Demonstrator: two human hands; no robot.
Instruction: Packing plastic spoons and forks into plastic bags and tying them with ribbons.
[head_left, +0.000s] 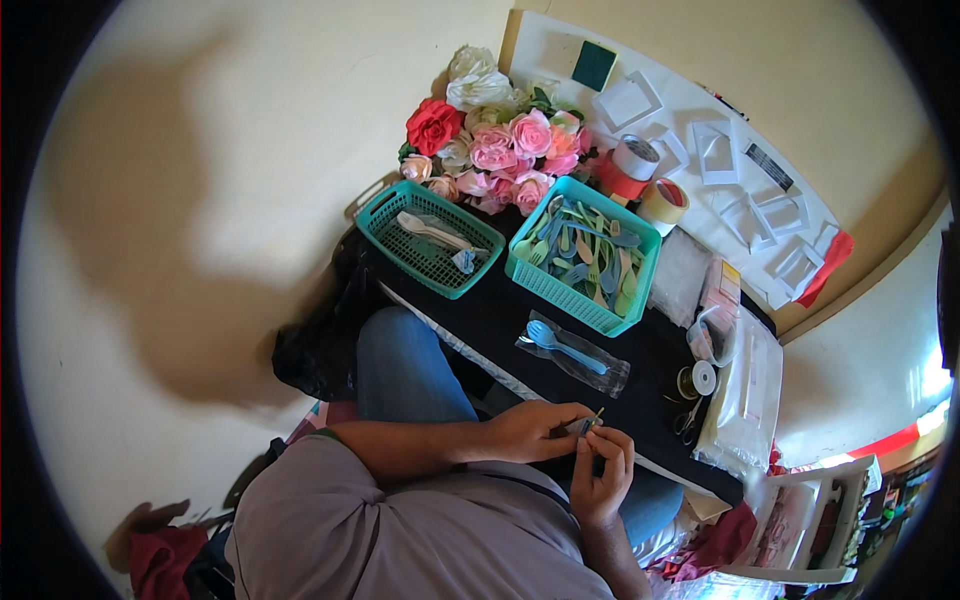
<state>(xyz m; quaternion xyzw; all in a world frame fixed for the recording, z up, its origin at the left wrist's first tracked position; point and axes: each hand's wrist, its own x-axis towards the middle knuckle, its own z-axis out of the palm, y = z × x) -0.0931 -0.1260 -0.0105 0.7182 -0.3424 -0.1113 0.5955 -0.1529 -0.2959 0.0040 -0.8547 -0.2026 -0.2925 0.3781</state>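
Note:
My left hand (529, 433) and my right hand (606, 469) meet over my lap at the near edge of the black-covered table. Between their fingertips they pinch a small tag or piece of paper (586, 427) with a thin yellowish strip sticking up; its exact form is too small to tell. Just beyond lies a clear plastic bag (611, 379) with a light-blue plastic fork (570, 349) and what seems another utensil in it. The larger green basket (574, 301) holds many green, blue and beige plastic utensils. In the smaller green basket (405, 259) lie pale, wrapped utensils and a small blue-and-white tag.
Scissors (686, 424), a wire spool (703, 377) and stacked clear plastic bags (742, 397) lie at the right. Tape rolls (664, 201) and artificial flowers (517, 146) stand behind the baskets. A white board (675, 97) with paper frames leans on the wall.

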